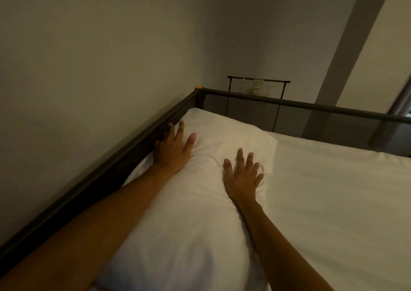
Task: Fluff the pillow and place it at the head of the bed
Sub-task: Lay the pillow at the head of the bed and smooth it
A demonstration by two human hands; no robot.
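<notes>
Flat hands (pixel 173 150) on white pillow (pixel 200 202), seemingly

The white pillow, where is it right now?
In the head view, the soft white pillow lies on the white sheet along the bed's left side, against the dark metal rail, with both open hands pressing flat on it.

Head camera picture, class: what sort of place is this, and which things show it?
Probably a bedroom, perhaps a raised bunk: a white pillow lies on a sheeted mattress inside a dark metal bed rail, with hangers on a rack behind.

The pillow (pixel 200 179) lies on the bed (pixel 333 202), along the left rail (pixel 111 170).
</notes>
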